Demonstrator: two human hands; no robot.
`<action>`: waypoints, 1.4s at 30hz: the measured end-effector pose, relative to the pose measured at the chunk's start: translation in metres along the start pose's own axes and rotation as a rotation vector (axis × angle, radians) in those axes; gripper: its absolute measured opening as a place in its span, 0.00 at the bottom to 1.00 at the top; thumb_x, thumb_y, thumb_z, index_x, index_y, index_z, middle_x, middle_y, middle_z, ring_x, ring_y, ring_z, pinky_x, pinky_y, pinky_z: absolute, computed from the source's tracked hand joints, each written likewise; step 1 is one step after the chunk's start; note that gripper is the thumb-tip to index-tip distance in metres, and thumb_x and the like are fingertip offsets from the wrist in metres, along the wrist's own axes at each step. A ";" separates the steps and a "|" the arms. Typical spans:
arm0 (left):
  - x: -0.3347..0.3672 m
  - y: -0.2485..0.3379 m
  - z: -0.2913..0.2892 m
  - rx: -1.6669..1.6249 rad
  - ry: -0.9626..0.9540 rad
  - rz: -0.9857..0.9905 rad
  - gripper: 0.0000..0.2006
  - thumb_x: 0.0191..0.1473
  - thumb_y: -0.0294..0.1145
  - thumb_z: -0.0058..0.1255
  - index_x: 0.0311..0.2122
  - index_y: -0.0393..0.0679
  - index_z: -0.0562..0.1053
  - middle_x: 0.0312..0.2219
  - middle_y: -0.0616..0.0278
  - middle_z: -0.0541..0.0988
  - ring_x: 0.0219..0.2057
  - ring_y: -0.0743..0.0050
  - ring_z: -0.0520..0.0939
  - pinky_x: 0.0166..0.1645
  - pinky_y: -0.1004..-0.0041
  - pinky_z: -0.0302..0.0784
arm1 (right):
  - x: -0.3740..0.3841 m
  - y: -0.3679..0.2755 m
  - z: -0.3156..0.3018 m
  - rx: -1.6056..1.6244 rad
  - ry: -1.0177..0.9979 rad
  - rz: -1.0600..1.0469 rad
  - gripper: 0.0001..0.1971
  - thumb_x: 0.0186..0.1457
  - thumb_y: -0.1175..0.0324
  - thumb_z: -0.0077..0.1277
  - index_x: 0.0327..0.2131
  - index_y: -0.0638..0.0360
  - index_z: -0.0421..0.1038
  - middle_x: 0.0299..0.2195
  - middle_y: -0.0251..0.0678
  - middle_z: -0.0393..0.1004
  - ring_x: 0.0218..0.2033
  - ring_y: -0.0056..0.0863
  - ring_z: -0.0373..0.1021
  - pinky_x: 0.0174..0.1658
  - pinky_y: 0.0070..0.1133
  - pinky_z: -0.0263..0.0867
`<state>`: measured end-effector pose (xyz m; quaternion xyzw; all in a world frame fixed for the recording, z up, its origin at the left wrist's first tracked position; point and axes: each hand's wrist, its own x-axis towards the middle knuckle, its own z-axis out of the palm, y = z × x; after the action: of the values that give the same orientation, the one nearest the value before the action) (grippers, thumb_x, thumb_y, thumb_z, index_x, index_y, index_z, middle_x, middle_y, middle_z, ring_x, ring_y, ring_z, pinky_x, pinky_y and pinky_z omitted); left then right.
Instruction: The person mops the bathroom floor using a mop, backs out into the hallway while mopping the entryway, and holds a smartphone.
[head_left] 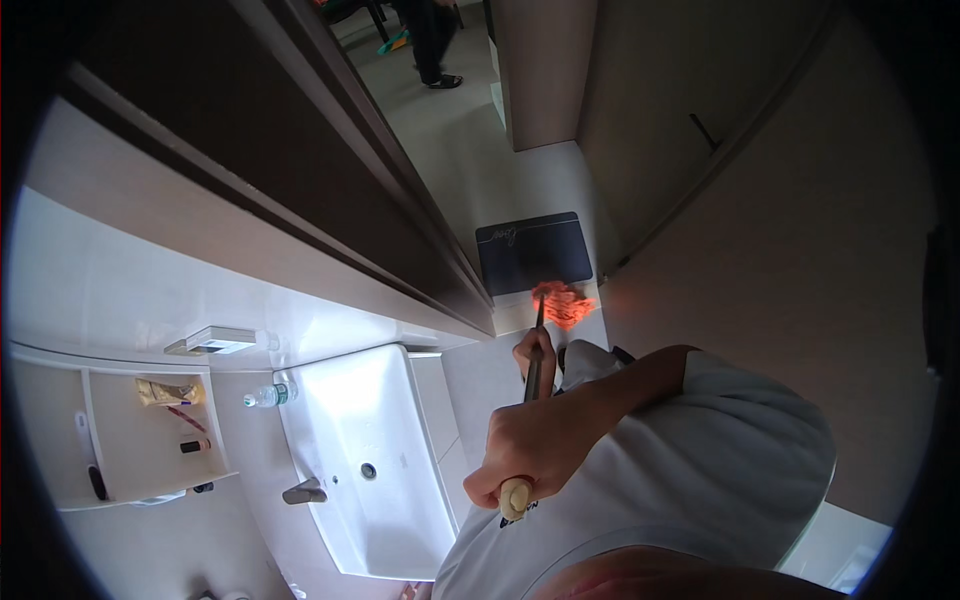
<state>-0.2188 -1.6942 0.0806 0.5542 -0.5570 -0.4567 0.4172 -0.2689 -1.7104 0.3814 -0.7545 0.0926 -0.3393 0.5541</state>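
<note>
Both my hands grip the long handle of a mop with a fluffy orange head (566, 306). My right hand (540, 440) is closed around the handle close to its pale rounded top end, which sticks out below the fist. Farther down the handle, my left hand (536, 352) is wrapped around it, its forearm partly hidden behind the right one. The mop head lies at the doorway sill, touching or very near the near edge of a dark grey mat (535, 258); I cannot tell whether it overlaps the mat.
A white washbasin (345, 470) with a metal faucet (304, 491) is at my left. A clear bottle (268, 396) stands by its rim. Open shelves (150, 430) hold small items. A dark door frame (400, 180) borders the doorway. Beyond it, a person's legs (430, 45) show.
</note>
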 end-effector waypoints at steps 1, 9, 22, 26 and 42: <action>0.003 -0.002 -0.005 0.014 0.031 -0.005 0.17 0.58 0.29 0.49 0.19 0.34 0.66 0.11 0.62 0.60 0.17 0.81 0.60 0.21 0.68 0.56 | 0.003 0.000 0.000 0.018 -0.007 -0.039 0.10 0.48 0.73 0.59 0.31 0.54 0.67 0.17 0.31 0.71 0.18 0.34 0.71 0.22 0.26 0.63; 0.011 -0.019 0.004 0.175 -0.017 -0.048 0.09 0.57 0.30 0.48 0.27 0.37 0.73 0.17 0.57 0.73 0.21 0.72 0.73 0.26 0.66 0.68 | -0.022 -0.011 -0.027 0.065 -0.046 -0.093 0.05 0.49 0.71 0.56 0.28 0.56 0.68 0.15 0.34 0.71 0.19 0.36 0.73 0.25 0.28 0.64; 0.023 0.037 0.180 0.067 -0.561 0.095 0.07 0.56 0.31 0.49 0.31 0.37 0.73 0.21 0.54 0.75 0.25 0.67 0.76 0.30 0.64 0.70 | -0.162 -0.054 -0.145 0.021 0.290 0.045 0.09 0.47 0.73 0.58 0.32 0.55 0.69 0.21 0.33 0.76 0.23 0.35 0.75 0.27 0.27 0.68; 0.032 0.044 0.218 0.026 -0.683 0.110 0.07 0.56 0.31 0.50 0.33 0.37 0.73 0.23 0.54 0.76 0.26 0.65 0.77 0.31 0.63 0.71 | -0.185 -0.051 -0.166 0.005 0.374 0.096 0.08 0.47 0.71 0.58 0.32 0.54 0.70 0.20 0.33 0.75 0.21 0.35 0.74 0.26 0.28 0.67; 0.186 -0.009 0.304 -0.108 -0.859 0.103 0.09 0.55 0.32 0.51 0.38 0.38 0.73 0.28 0.50 0.79 0.31 0.59 0.80 0.35 0.60 0.74 | -0.208 0.086 -0.324 -0.048 0.639 0.312 0.14 0.36 0.81 0.57 0.30 0.54 0.74 0.20 0.28 0.73 0.22 0.29 0.72 0.27 0.25 0.65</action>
<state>-0.5193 -1.8654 -0.0069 0.2629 -0.6822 -0.6529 0.1982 -0.6040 -1.8850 0.2691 -0.5998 0.3833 -0.4672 0.5244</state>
